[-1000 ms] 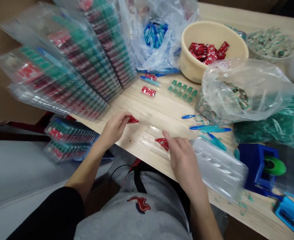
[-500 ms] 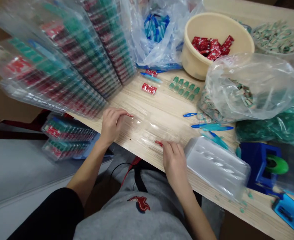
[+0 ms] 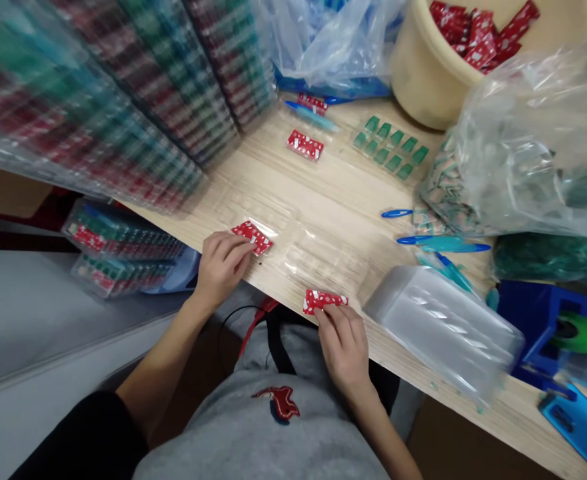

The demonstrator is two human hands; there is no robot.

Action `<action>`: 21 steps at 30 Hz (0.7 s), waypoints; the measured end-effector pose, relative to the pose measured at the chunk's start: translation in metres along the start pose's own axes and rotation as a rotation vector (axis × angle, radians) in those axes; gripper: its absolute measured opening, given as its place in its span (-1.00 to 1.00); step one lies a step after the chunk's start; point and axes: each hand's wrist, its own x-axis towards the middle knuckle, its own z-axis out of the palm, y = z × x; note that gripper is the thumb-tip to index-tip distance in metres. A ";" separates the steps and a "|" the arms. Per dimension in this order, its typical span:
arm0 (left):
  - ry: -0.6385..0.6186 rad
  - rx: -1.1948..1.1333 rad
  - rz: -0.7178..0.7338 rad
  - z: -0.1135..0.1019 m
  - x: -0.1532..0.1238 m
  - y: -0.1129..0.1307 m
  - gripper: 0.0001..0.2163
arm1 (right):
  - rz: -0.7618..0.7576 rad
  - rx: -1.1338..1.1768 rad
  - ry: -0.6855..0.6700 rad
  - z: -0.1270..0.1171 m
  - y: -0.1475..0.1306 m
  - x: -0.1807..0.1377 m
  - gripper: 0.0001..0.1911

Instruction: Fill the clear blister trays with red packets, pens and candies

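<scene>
Between the fingertips of my left hand (image 3: 223, 265) is a small red packet with white print (image 3: 249, 232), at the near end of a clear plastic tray (image 3: 260, 203). My right hand (image 3: 344, 343) pinches a second red packet (image 3: 318, 299), near the table edge and by the lower end of another clear plastic tray (image 3: 323, 250). Beyond the trays lie a loose red packet (image 3: 305, 145) and a sheet of green false nails (image 3: 390, 147). What lies under my fingertips is hidden.
Tall stacks of filled clear packs (image 3: 138, 100) stand at left. A cream bowl (image 3: 418, 80) of red packets is at the back. To the right are stacked clear trays (image 3: 438, 327), blue files (image 3: 448, 245), a blue tape dispenser (image 3: 528, 320) and a blue phone (image 3: 580, 427).
The red packets in both hands now show flat, where before they were seen edge-on. Both hands are slightly lower on the table. The view has shifted closer to the table.
</scene>
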 end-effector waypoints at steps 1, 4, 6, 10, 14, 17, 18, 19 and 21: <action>0.010 -0.007 -0.018 -0.002 -0.001 0.001 -0.88 | -0.004 0.013 0.010 0.000 0.000 -0.001 -0.73; 0.082 -0.014 -0.121 -0.009 -0.001 0.000 -0.87 | -0.017 0.066 0.019 -0.006 0.001 0.000 -0.75; 0.121 -0.006 -0.171 -0.011 -0.001 -0.003 -0.86 | -0.020 0.107 0.052 -0.011 0.001 0.003 -0.75; -0.059 -0.038 -0.198 -0.010 -0.001 -0.008 -0.90 | 0.029 0.156 0.123 -0.020 0.000 0.011 -0.71; -0.103 -0.088 -0.185 -0.009 0.006 0.006 -0.86 | 0.120 0.200 0.137 -0.024 -0.003 0.016 -0.71; -0.163 -0.202 -0.005 -0.005 0.031 0.031 -0.82 | 0.133 0.245 0.115 -0.026 -0.009 0.019 -0.71; -0.232 -0.240 0.078 -0.001 0.043 0.040 -0.80 | 0.129 0.264 0.109 -0.027 -0.011 0.020 -0.71; -0.319 -0.263 0.153 0.004 0.057 0.050 -0.79 | 0.122 0.282 0.104 -0.028 -0.013 0.021 -0.72; -0.511 -0.234 0.235 0.015 0.087 0.067 -0.77 | 0.109 0.305 0.106 -0.031 -0.017 0.022 -0.73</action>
